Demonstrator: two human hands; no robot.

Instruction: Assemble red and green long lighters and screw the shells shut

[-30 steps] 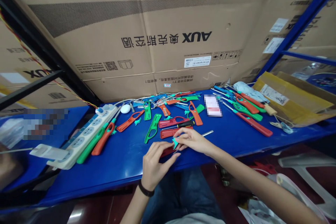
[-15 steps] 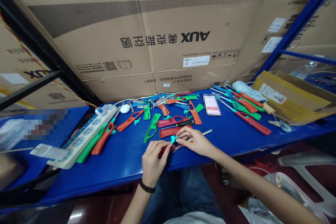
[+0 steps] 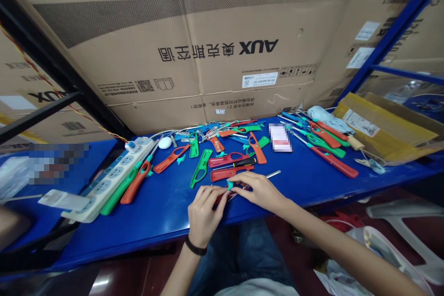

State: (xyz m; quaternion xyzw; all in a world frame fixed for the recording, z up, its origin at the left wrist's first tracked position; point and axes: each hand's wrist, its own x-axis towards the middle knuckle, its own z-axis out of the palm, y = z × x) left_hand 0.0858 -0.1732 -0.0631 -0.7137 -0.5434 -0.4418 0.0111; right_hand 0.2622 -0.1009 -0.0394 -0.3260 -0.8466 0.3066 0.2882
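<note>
Near the middle of the surface's [image 3: 166,208] front edge, the left hand [image 3: 204,212] is almost closed, pinching a small turquoise plastic piece [image 3: 230,185] between thumb and finger. The right hand [image 3: 259,190] bends its fingers against this piece; whether they grip it, I cannot tell. Close behind, a hollow red shell [image 3: 225,174] and a slim screwdriver [image 3: 244,162] crowd the space. Toward the left edge lies a long white power strip [image 3: 116,172]. Along the back edge, thin metal rods [image 3: 217,132] tangle before flat brown cardboard [image 3: 208,18].
</note>
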